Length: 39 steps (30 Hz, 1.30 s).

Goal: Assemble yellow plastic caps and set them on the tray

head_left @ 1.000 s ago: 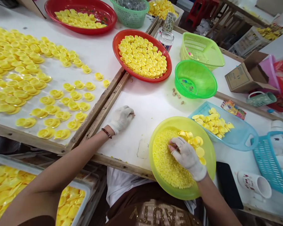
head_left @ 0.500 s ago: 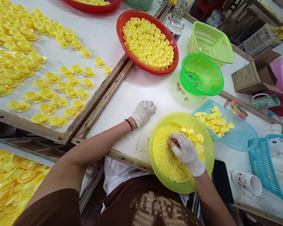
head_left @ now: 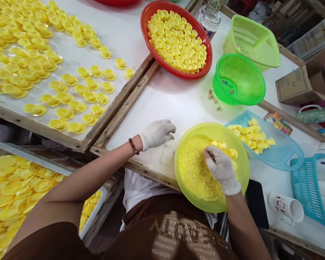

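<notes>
My left hand [head_left: 157, 133], in a white glove, hovers over the white table left of the yellow basin [head_left: 243, 180]. Its fingers are apart and slightly curled, with nothing seen between them. My right hand [head_left: 221, 169], gloved with thumb and fingertip bare, is over the basin, its fingers pinched together; what they hold, if anything, is too small to make out. Small yellow beads [head_left: 196, 169] fill much of the basin. Round yellow pieces [head_left: 231, 153] lie along its right side, partly behind my right hand.
A red tray [head_left: 209, 59] of yellow cup-shaped pieces stands behind, near a green bowl [head_left: 239, 81]. A blue scoop [head_left: 284, 159] with yellow pieces is to the right, above a mug [head_left: 284, 206]. Yellow pieces [head_left: 29, 72] cover the left table; a bin [head_left: 24, 195] sits below.
My left hand has lifted and opened, shifting left and turning its fingers rightward. My right hand remains pinched over the basin. The view has shifted a little.
</notes>
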Each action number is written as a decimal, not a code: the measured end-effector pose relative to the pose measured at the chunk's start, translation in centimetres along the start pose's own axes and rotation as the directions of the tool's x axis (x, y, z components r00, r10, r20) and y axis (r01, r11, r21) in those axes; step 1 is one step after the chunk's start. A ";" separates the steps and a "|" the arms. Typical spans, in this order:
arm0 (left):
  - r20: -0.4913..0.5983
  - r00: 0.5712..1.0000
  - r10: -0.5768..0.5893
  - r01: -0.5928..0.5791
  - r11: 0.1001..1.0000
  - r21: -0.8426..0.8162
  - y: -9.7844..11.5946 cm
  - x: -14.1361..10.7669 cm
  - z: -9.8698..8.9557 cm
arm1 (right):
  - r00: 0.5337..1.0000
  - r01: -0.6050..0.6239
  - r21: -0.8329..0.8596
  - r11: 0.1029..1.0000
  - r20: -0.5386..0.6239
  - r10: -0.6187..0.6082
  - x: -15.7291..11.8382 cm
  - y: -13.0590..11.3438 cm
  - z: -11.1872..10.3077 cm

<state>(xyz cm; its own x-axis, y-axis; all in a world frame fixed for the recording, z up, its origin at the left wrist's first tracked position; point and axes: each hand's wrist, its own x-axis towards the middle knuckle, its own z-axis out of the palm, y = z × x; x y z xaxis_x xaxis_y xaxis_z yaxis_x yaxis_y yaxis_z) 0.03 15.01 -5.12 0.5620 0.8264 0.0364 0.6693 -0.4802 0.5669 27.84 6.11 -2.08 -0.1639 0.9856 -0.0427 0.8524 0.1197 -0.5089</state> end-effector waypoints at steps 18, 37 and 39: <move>0.018 0.885 -0.465 0.462 0.882 0.090 -4.0 -11.8 -1.6 | 0.989 0.144 0.007 0.990 -0.030 -0.144 -0.6 0.2 0.1; -0.350 0.928 0.130 -0.148 0.989 -0.024 11.6 -5.6 4.2 | 0.962 0.273 -0.116 0.955 0.008 -0.274 -0.2 -0.3 -0.7; -0.209 0.971 0.115 -0.109 0.993 0.039 11.9 -4.5 4.2 | 0.950 0.291 -0.183 0.939 0.170 -0.262 0.1 -1.2 -0.8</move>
<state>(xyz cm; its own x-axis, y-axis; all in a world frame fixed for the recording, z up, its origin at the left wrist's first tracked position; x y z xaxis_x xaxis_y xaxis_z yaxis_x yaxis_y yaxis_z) 7.52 4.33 -2.03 0.5213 0.8087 0.2724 0.6225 -0.5787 0.5269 27.13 6.15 -0.80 -0.4632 0.8847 -0.0534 0.8434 0.4214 -0.3334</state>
